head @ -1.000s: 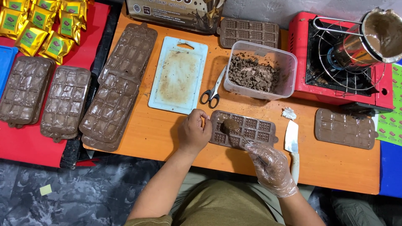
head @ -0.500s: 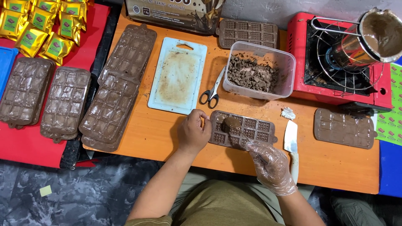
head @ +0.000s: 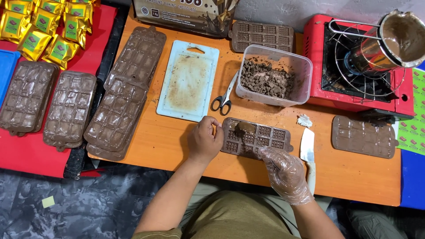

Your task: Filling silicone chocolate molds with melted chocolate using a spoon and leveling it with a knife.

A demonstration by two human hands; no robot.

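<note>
Orange worktable (head: pixel 177 146) looks unchanged from a second ago: bare left hand (head: pixel 204 140), fingers curled, pins the left end of the brown mould (head: pixel 256 138) at near centre, gloved right hand (head: pixel 285 172) loosely curled at its near-right edge, chocolate blob (head: pixel 245 128) unspread.

Orange table (head: pixel 177 146); moulds (head: pixel 256 138), cutting board (head: pixel 188 82), scissors (head: pixel 225 96), tub (head: pixel 274 76), stove (head: pixel 361 75).

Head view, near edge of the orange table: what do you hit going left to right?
Left hand → brown chocolate mould → gloved right hand → white scraper → filled mould.
</note>
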